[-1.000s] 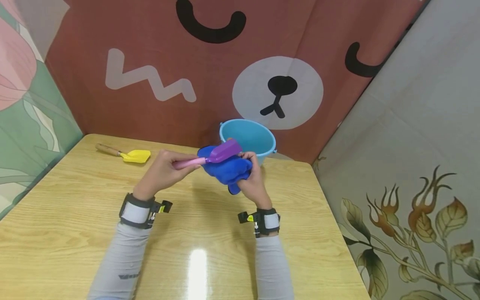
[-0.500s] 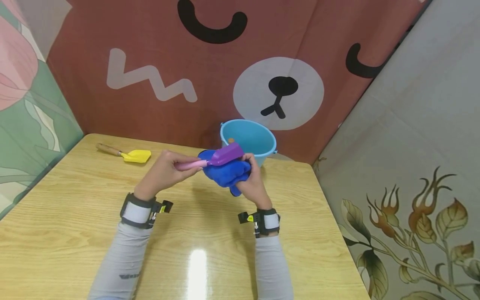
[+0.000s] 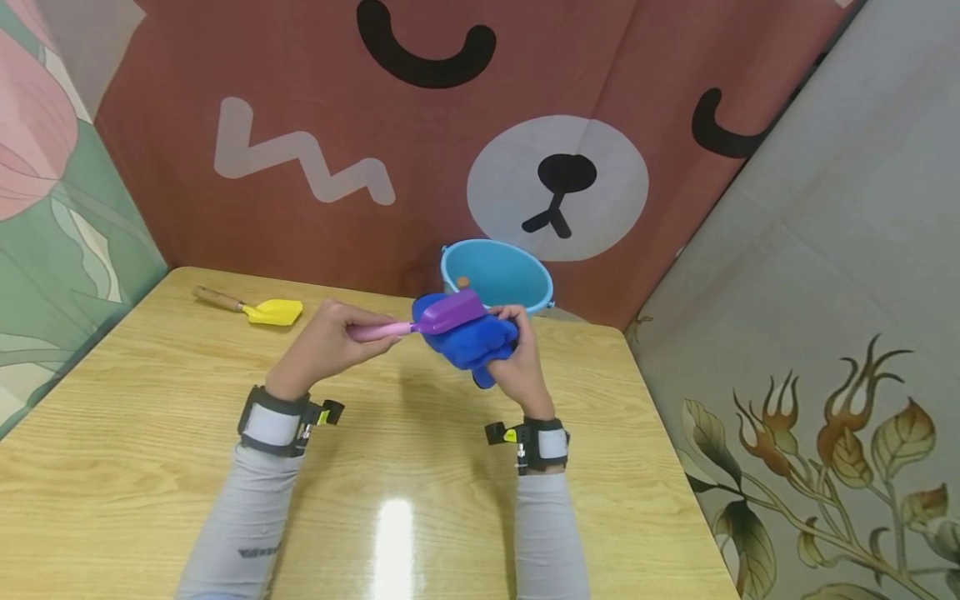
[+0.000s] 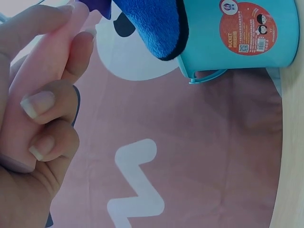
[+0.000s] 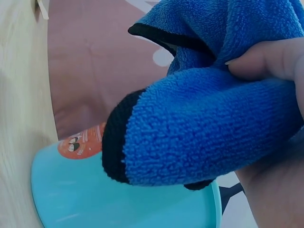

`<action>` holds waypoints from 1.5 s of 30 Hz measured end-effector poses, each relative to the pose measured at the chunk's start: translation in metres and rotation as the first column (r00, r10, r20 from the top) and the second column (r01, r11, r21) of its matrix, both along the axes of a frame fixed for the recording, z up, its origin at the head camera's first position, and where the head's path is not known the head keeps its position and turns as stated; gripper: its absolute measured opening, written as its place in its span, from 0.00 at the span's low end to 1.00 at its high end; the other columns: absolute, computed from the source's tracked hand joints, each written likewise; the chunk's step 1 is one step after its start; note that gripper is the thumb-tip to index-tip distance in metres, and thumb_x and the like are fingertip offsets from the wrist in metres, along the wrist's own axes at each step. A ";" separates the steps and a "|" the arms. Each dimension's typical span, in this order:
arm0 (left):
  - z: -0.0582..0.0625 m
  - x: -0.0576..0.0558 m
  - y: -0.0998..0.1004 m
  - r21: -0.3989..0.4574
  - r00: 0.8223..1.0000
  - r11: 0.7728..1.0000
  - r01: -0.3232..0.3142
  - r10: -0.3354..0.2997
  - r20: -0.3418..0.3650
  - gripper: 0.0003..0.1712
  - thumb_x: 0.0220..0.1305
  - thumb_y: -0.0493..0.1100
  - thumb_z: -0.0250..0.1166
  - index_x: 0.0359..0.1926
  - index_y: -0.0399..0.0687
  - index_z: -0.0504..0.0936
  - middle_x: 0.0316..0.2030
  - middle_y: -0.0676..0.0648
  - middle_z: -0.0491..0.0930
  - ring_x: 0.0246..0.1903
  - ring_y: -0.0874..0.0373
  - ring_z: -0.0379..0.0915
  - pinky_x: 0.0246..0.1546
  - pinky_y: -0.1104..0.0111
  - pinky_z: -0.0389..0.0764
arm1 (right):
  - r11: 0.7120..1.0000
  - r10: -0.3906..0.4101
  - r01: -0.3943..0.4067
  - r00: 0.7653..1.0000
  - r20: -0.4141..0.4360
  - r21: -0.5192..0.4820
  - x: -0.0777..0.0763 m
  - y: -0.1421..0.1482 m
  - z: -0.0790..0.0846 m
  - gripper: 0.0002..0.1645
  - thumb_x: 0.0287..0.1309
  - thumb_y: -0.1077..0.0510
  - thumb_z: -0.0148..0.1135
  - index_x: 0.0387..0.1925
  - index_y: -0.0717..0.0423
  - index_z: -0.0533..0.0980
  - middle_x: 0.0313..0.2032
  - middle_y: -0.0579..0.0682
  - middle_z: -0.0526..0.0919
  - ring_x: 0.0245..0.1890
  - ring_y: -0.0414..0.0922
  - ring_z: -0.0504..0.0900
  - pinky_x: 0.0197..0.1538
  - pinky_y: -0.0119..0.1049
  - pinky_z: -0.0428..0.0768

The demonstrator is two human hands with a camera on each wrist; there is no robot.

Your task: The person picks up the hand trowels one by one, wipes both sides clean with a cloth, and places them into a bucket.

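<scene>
Grips a purple-bladed shovel (image 3: 448, 314) by its pink handle (image 3: 381, 330) in a tightly curled left hand (image 3: 333, 335), above a wooden table (image 3: 427, 450); pinches a bunched blue terry cloth edged in black (image 3: 472, 346) in the right hand (image 3: 522, 367), beneath the blade (image 3: 461, 309). Has just shifted the cloth toward the blade's tip, suggesting a wiping stroke. Works before a light-blue plastic bucket (image 3: 521, 273) containing 1 orange-brown item (image 3: 463, 282), too small to identify.
</scene>
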State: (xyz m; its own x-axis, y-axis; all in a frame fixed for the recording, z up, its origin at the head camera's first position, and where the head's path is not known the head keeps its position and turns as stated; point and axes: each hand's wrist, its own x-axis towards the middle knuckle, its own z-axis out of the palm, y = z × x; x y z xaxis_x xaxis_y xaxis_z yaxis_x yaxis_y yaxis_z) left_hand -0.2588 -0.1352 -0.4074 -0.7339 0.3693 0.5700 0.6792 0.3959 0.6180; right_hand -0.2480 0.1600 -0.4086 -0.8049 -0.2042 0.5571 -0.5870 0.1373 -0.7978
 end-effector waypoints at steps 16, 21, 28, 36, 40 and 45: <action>-0.002 0.000 -0.011 -0.020 0.999 0.999 -0.042 0.042 0.010 0.15 0.54 0.39 0.80 0.44 0.43 0.91 0.34 0.46 0.90 0.28 0.60 0.84 0.30 0.74 0.84 | 0.993 -0.074 0.071 0.996 -0.038 -0.091 0.001 0.013 0.002 0.25 0.49 0.84 0.57 0.43 0.62 0.63 0.51 0.47 0.74 0.54 0.46 0.75 0.60 0.34 0.75; -0.003 0.000 -0.013 -0.008 0.999 0.999 -0.033 0.033 -0.001 0.14 0.54 0.39 0.80 0.43 0.43 0.92 0.34 0.48 0.90 0.27 0.61 0.83 0.29 0.74 0.84 | 0.991 -0.102 0.098 0.994 -0.039 -0.091 0.002 0.014 0.003 0.24 0.48 0.83 0.57 0.43 0.63 0.63 0.51 0.48 0.75 0.54 0.47 0.75 0.61 0.36 0.75; -0.001 0.000 -0.013 0.025 0.999 1.000 -0.008 0.009 -0.039 0.14 0.56 0.39 0.78 0.44 0.42 0.91 0.34 0.48 0.90 0.27 0.63 0.85 0.25 0.74 0.83 | 0.997 -0.048 0.048 0.999 -0.001 -0.061 0.002 0.008 0.004 0.25 0.44 0.84 0.57 0.44 0.65 0.64 0.52 0.55 0.76 0.55 0.50 0.75 0.63 0.45 0.75; -0.001 0.000 -0.009 0.046 0.998 0.999 -0.015 0.018 -0.066 0.14 0.56 0.37 0.78 0.45 0.40 0.91 0.35 0.44 0.90 0.30 0.56 0.88 0.30 0.78 0.83 | 0.998 0.059 -0.059 0.998 0.024 0.009 0.000 -0.010 0.001 0.26 0.43 0.84 0.58 0.45 0.71 0.62 0.54 0.70 0.72 0.59 0.60 0.73 0.67 0.55 0.72; -0.001 0.000 -0.007 0.052 0.996 0.999 -0.012 0.017 -0.087 0.15 0.55 0.35 0.78 0.45 0.39 0.90 0.36 0.42 0.90 0.31 0.53 0.88 0.30 0.78 0.82 | 0.994 0.101 -0.102 0.994 0.031 0.035 0.001 -0.019 0.001 0.26 0.46 0.82 0.62 0.44 0.70 0.62 0.54 0.70 0.73 0.60 0.59 0.73 0.67 0.52 0.72; -0.002 -0.002 -0.004 0.069 0.995 0.998 0.008 -0.002 -0.096 0.15 0.55 0.33 0.78 0.45 0.38 0.90 0.37 0.42 0.90 0.32 0.53 0.89 0.30 0.78 0.83 | 0.992 0.109 -0.109 0.994 -0.001 0.060 0.002 -0.025 0.000 0.25 0.46 0.80 0.67 0.43 0.72 0.64 0.52 0.71 0.74 0.57 0.58 0.74 0.65 0.51 0.73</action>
State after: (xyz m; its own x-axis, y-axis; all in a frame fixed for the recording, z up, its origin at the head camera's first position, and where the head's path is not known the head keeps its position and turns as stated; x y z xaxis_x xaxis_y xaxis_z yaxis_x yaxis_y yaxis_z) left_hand -0.2605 -0.1396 -0.4091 -0.6731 0.3302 0.6617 0.7383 0.3513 0.5758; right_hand -0.2461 0.1349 -0.4088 -0.7739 -0.3237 0.5444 -0.6041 0.1193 -0.7879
